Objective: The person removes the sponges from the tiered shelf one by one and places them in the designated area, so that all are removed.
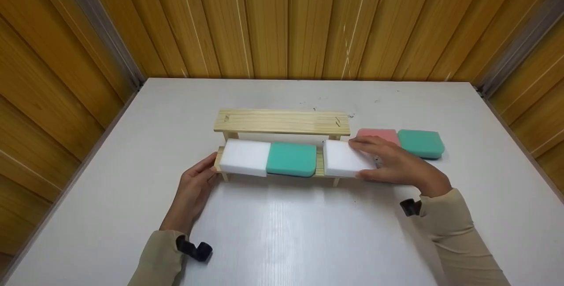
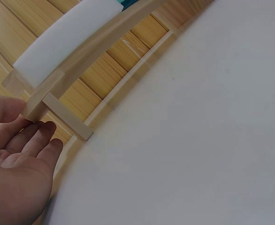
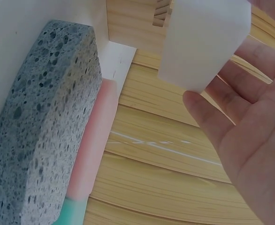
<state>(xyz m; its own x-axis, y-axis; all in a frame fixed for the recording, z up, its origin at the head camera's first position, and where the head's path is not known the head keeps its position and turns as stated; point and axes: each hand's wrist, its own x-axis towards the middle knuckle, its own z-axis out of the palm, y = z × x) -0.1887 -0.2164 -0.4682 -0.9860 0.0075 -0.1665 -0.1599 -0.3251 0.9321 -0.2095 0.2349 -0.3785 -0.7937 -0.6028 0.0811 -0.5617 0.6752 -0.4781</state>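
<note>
A wooden stand has a back board (image 1: 282, 122) and a front board (image 1: 320, 168). Side by side on the front board lie a white sponge (image 1: 245, 157) and a green sponge (image 1: 291, 159). My left hand (image 1: 197, 184) holds the board's left end, thumb and fingertips at its edge in the left wrist view. At the right end, my right hand (image 1: 392, 160) grips a second white sponge (image 1: 343, 158) between thumb and fingers. A narrow gap separates it from the green one. The right wrist view shows this white block (image 3: 203, 42) by the board's end.
Right of the stand, a pink sponge (image 1: 377, 134) and another green sponge (image 1: 421, 143) lie on the white table (image 1: 273, 233). A grey porous sponge (image 3: 43, 117) stands out in the right wrist view, mostly hidden by my hand from above. Wood-patterned panels (image 1: 286, 21) enclose the table.
</note>
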